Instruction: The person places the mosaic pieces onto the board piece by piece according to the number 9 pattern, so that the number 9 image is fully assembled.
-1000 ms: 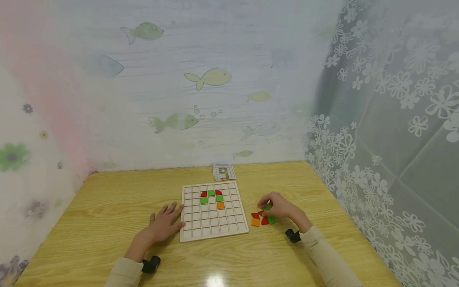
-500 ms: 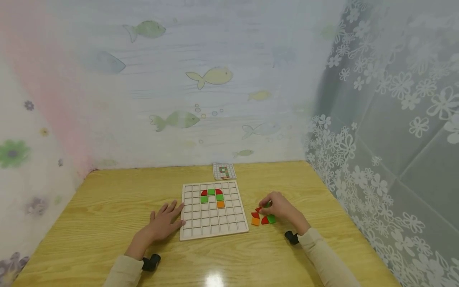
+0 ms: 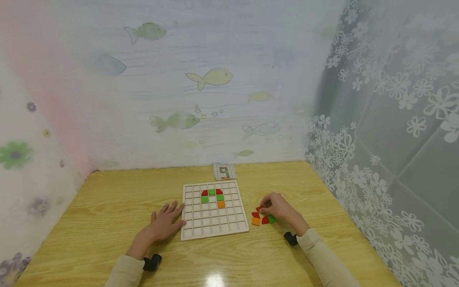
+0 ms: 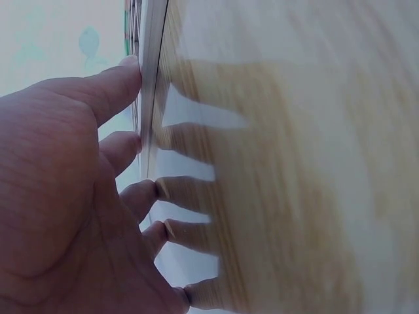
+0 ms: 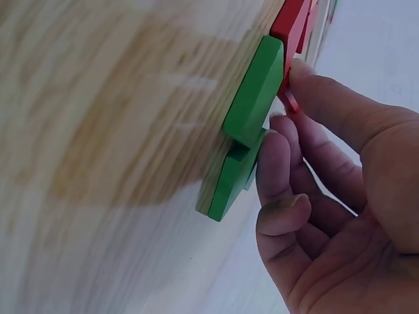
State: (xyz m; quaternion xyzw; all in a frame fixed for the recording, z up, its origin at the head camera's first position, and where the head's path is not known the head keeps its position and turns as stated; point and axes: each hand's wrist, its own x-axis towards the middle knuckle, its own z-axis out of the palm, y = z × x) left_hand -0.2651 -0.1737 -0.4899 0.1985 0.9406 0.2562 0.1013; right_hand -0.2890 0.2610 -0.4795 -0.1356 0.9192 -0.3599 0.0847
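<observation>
A square wooden grid board point(image 3: 211, 223) lies on the table, with red, green and orange tiles set in its upper squares. My left hand point(image 3: 165, 223) rests flat on the table, fingers spread, thumb and fingertips at the board's left edge. To the right of the board, my right hand point(image 3: 280, 207) pinches a red quarter-round tile point(image 3: 258, 209) between thumb and forefinger. Beneath and around that hand lie another red tile point(image 3: 255, 215), an orange square tile point(image 3: 255, 221) and green tiles point(image 5: 255, 91), the latter partly hidden by the hand in the head view.
Behind the board lies a small printed pattern card point(image 3: 224, 172) showing a coloured figure on a grid. The wooden table point(image 3: 118, 191) meets a wall point(image 3: 215, 131) with painted fish at the back. A flowered grey panel point(image 3: 391, 119) stands along the right.
My right hand's fingertips have come together on a red tile, which has shifted slightly up and left among the loose tiles. My left hand has stayed at the board's edge.
</observation>
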